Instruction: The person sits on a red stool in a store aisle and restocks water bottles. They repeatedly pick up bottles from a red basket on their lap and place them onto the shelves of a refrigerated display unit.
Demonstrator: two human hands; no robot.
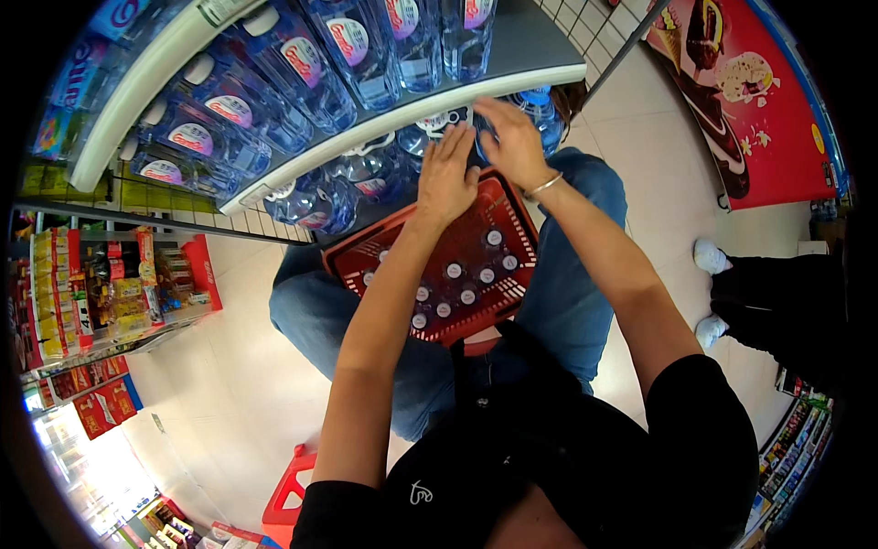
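Observation:
Between my knees rests a red plastic shopping basket [473, 213], with several white-capped bottles [454, 270] standing in it. My left hand [447, 171] reaches over the basket's far edge, fingers extended, close to large water jugs [374, 168] on the bottom shelf. To its right, my right hand [511, 141], with a bracelet at the wrist, is raised with bent fingers near a blue-capped water jug [542, 113]. Neither hand appears to hold anything; whether the fingertips touch the jugs cannot be told. Above them, clear water bottles [353, 51] lie or stand in a row on the upper shelf.
The white shelf edge [411, 120] curves just above my hands. A red freezer [768, 130] stands at the right, and a person's shoes [711, 257] are below it. Packaged goods [123, 274] hang at the left. A red plastic item [288, 491] is behind my left arm.

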